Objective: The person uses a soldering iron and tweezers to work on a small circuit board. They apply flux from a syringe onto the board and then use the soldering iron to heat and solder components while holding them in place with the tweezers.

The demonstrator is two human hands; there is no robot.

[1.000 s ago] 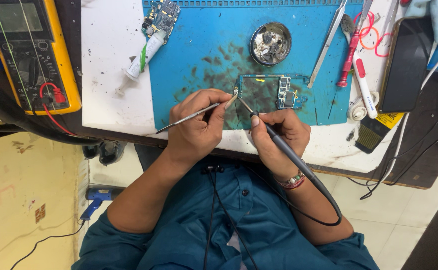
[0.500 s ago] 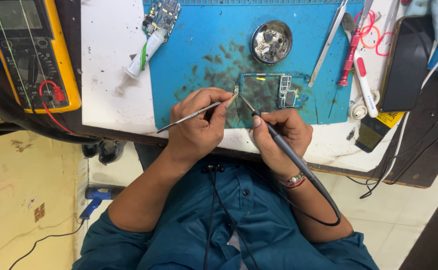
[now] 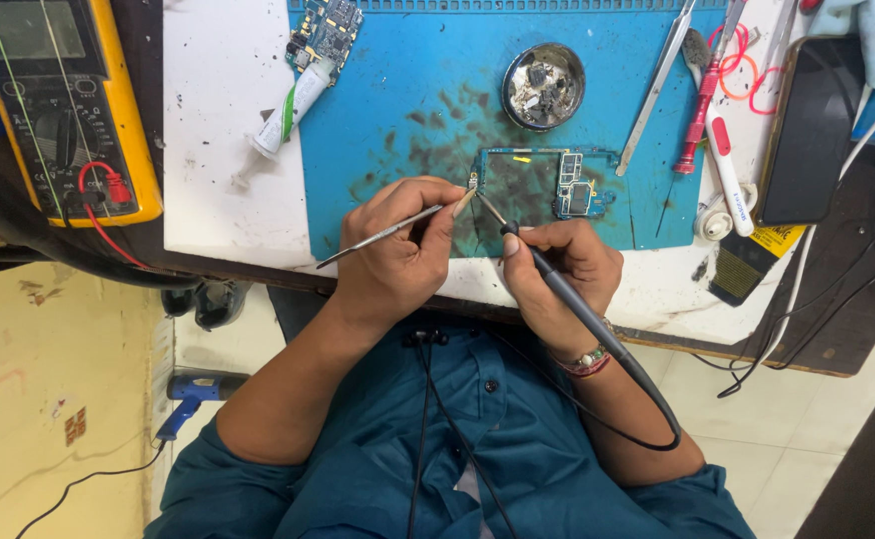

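Note:
A green phone circuit board (image 3: 542, 185) lies on a stained blue work mat (image 3: 407, 90). My left hand (image 3: 397, 250) grips thin metal tweezers (image 3: 377, 236) whose tips touch the board's left edge. My right hand (image 3: 562, 269) holds a dark soldering iron (image 3: 557, 289) like a pen, its fine tip meeting the tweezer tips at the same spot. The iron's cable loops back along my right forearm.
A yellow multimeter (image 3: 58, 110) sits far left. A white syringe tube (image 3: 283, 115) and a second circuit board (image 3: 325, 30) lie at the mat's top left. A round tin of solder scraps (image 3: 544, 85), tweezers (image 3: 657, 85), a red screwdriver (image 3: 702, 110) and a black phone (image 3: 812, 130) lie right.
Both hands hold nearly the same pose; the tweezer and iron tips stay on the board's left edge with only slight shifts.

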